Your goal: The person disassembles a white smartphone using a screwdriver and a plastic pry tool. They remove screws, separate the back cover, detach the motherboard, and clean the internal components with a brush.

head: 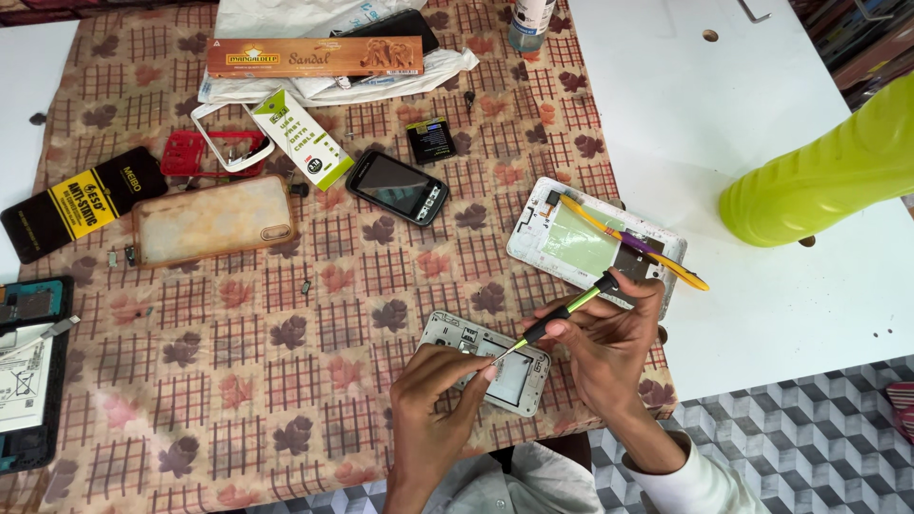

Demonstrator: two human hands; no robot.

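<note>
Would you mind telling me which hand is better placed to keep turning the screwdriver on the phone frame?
The right hand: it already grips the green-handled screwdriver, whose tip meets the white phone frame. The left hand is pinning that frame against the tablecloth.

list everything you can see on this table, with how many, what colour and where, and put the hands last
Phone frame: 1, white-grey, near table edge, under the hands.
Screwdriver: 1, green and black, tip on that frame.
Opened phone body: 1, white, right of centre.
Pen-like tool: 1, yellow and purple, lying on the opened body.
Small phone: 1, black, centre.
Battery: 1, black, above the small phone.
Clear case: 1, yellowed, left.
Long box: 1, orange-brown, top.
Flat packet: 1, black and yellow, far left.
Tablecloth: 1, brown checked with leaves.
Plastic object: 1, lime green, right.
Left hand: steadies the frame.
Right hand: grips the screwdriver.
</note>
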